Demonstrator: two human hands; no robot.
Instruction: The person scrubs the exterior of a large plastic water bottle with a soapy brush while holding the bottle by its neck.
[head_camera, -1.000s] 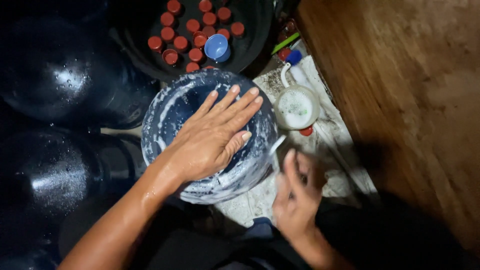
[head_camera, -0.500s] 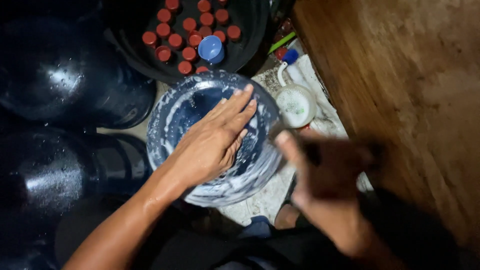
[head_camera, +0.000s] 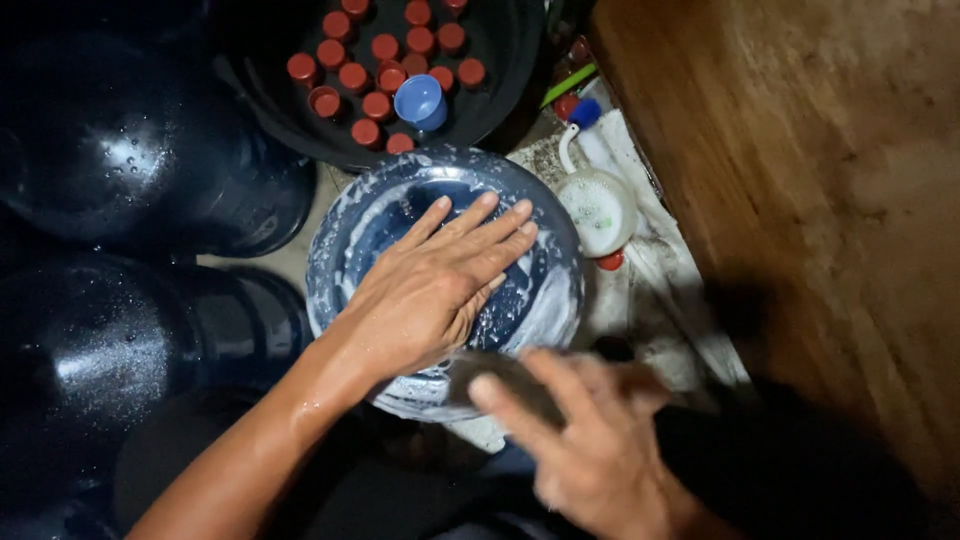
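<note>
A large blue water jug (head_camera: 540, 290) stands in front of me, seen from above, its rounded base smeared with white soap foam. My left hand (head_camera: 430, 290) lies flat on top of it, fingers spread and pointing right. My right hand (head_camera: 590, 450) is blurred at the jug's near side and grips a dark scrubbing pad (head_camera: 500, 380) against the soapy wall.
A black tub (head_camera: 500, 90) behind the jug holds several red bottle caps (head_camera: 350, 75) and one blue cap (head_camera: 420, 100). A white scoop of soapy liquid (head_camera: 598, 205) rests on a wet cloth (head_camera: 650, 290). Dark jugs (head_camera: 130, 150) crowd the left; a wooden surface (head_camera: 800, 200) fills the right.
My right hand swung from beside the scoop down to the jug's near side with the pad. My left hand stayed flat on the jug, which now looks closer.
</note>
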